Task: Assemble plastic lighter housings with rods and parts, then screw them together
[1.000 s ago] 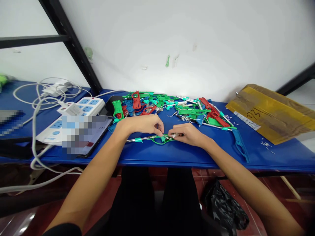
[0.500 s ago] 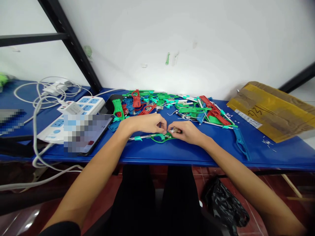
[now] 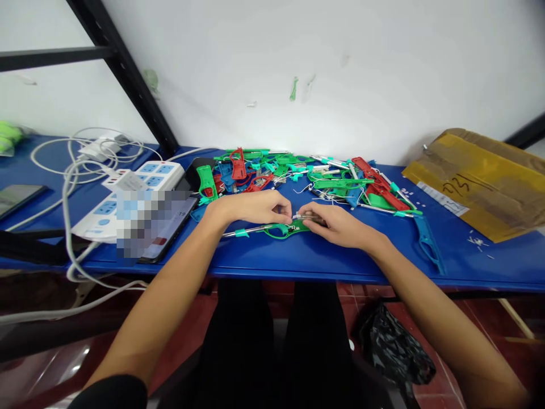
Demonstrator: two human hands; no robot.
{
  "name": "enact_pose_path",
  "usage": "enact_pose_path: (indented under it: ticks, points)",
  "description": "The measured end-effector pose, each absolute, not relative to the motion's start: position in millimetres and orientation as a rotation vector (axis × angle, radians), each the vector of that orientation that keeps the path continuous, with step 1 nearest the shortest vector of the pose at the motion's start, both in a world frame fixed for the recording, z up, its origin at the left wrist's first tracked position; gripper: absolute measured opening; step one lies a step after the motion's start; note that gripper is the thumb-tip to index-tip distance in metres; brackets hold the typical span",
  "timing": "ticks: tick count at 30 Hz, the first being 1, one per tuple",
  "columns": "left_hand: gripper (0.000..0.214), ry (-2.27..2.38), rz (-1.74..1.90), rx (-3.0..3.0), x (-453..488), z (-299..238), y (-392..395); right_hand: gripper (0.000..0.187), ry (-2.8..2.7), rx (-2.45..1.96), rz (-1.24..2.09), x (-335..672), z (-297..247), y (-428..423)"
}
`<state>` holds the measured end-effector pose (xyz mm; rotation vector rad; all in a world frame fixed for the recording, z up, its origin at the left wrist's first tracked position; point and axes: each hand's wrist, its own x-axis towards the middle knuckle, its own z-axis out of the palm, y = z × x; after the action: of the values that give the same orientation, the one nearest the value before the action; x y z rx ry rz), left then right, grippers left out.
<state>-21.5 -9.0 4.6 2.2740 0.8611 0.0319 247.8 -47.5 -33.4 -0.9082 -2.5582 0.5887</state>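
Observation:
A green utility-lighter half-shell (image 3: 276, 233) lies near the table's front, its metal rod (image 3: 255, 230) pointing left through a teal clip (image 3: 242, 233). Over this shell, my right hand (image 3: 336, 224) is closed around a small clear lighter tank (image 3: 309, 216) with a pale tip on its left end. My left hand (image 3: 270, 209) pinches right beside that tip; what lies between its fingertips is too small to make out. Behind both hands, red, green and blue lighter shells with rods and wires are heaped, including a red shell (image 3: 374, 179) and a green shell (image 3: 340, 184).
On the left are a white power strip (image 3: 93, 227) with cables and a phone (image 3: 170, 230). At the right stand a taped cardboard box (image 3: 481, 182), a blue shell (image 3: 428, 244) and tiny white bits (image 3: 477, 243). A black bag (image 3: 395, 346) rests on the floor.
The view has shifted slightly. My right hand has turned a little, so more of the clear tank shows. My left fingertips have moved closer to its tip.

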Motion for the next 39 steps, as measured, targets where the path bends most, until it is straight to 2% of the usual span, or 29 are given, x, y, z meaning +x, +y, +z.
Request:
enact_pose_path:
  ticks: [39]
  points:
    - [0.03,0.867,0.036,2.251,-20.6,-0.7,-6.7,0.021,-2.542,-0.827,0.546,247.2,-39.8,-42.2]
